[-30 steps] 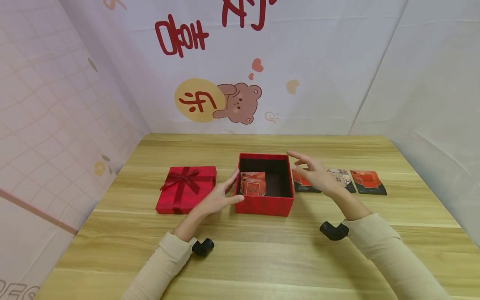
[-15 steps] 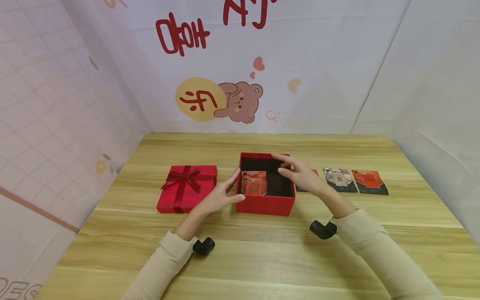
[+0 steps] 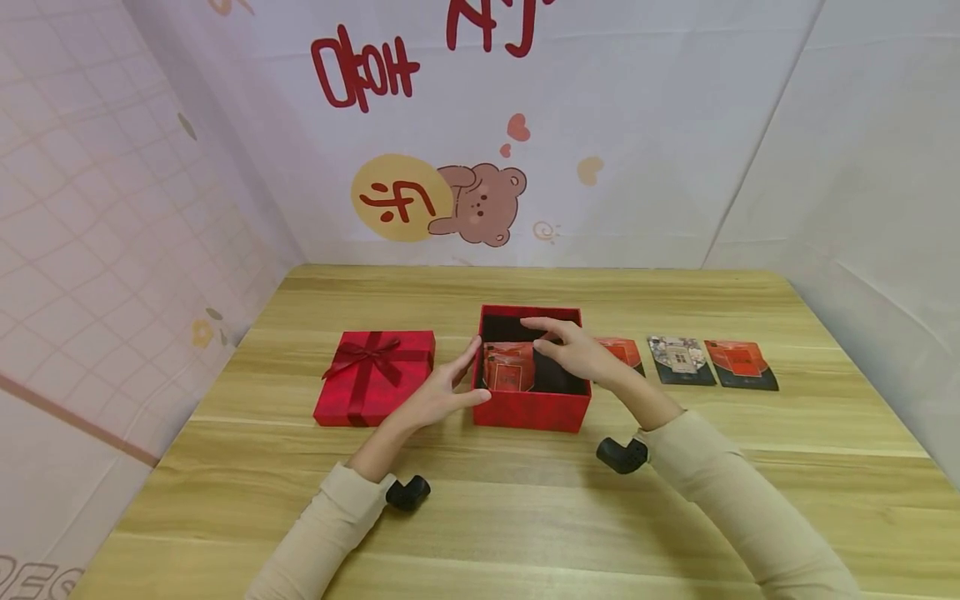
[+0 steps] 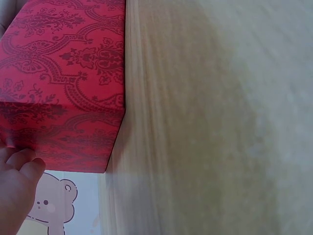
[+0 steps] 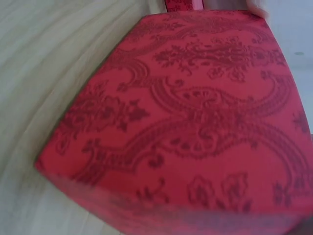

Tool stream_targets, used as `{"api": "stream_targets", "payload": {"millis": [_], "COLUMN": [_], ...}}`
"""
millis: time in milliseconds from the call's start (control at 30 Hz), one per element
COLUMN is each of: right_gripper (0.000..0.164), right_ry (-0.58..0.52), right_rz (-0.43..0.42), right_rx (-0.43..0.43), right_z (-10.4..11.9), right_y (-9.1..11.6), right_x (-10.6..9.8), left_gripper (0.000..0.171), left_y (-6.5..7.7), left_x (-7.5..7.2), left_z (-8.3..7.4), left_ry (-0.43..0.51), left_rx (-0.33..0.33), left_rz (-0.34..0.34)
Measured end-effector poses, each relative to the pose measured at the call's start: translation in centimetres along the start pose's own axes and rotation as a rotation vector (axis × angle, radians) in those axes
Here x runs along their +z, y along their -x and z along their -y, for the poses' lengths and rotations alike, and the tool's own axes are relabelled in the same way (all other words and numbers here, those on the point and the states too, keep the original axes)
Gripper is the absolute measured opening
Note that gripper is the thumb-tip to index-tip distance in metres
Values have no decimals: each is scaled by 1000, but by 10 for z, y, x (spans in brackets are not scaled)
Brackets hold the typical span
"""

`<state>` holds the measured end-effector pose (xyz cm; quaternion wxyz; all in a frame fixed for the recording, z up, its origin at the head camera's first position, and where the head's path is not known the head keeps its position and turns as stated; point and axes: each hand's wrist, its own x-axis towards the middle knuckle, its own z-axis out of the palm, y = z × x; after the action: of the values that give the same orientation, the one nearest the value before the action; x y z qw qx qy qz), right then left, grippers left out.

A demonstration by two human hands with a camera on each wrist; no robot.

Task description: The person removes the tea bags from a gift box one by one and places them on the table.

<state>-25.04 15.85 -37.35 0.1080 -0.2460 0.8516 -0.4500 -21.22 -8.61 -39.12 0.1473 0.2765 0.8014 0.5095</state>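
A red patterned gift box (image 3: 531,412) stands without its lid in the middle of the table. My left hand (image 3: 437,397) holds its front left corner, thumb at the front rim and fingers against the left side; the left wrist view shows bent fingers (image 4: 22,161) touching that side. Inside, on the left, lie red flat packets (image 3: 510,367), one overlapping another. My right hand (image 3: 581,350) reaches over the right part of the box, index finger and thumb apart, with nothing visible between them. In the right wrist view the box (image 5: 195,98) fills most of the frame.
Left of the box lies its red lid (image 3: 386,387) with a dark red bow. On the right, a red-and-black packet (image 3: 624,352), a pale floral packet (image 3: 681,360) and another red-and-black packet (image 3: 741,364) lie in a row. A printed cloth (image 3: 637,108) hangs behind the table.
My right hand has moved left from beside the box's right rim to over its inside, uncovering more of the packets in the row. My left hand has stayed at the box corner.
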Motion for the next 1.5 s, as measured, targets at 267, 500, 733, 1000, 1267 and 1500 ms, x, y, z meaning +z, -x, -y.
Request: {"api": "stream_targets", "payload": {"millis": [267,500,733,1000,1267,1500], "right_gripper": [43,51,54,49,49,40], "right_ry": [73,341,494,463,400,281], "right_rz": [94,187,256,258,179,69], "right_rx": [65,199,276,254,210,100], "right_z": [0,0,3,2,2,0], "right_y": [-10,-15,-17,-18,-15,-13], "right_x": [13,21,27,28,26,26], "left_gripper": [75,76,77,76,76,76], "left_y": [-1,0,1,1,-1,-1], "left_x": [0,0,1,0,0,-1], "left_z": [0,1,1,0,1,1], "left_ry": [18,5,-5,-4,-10,19], "left_rx": [-3,-5,-9,-10,-12,-8], "left_rz": [-3,5,1,1,1,4]}}
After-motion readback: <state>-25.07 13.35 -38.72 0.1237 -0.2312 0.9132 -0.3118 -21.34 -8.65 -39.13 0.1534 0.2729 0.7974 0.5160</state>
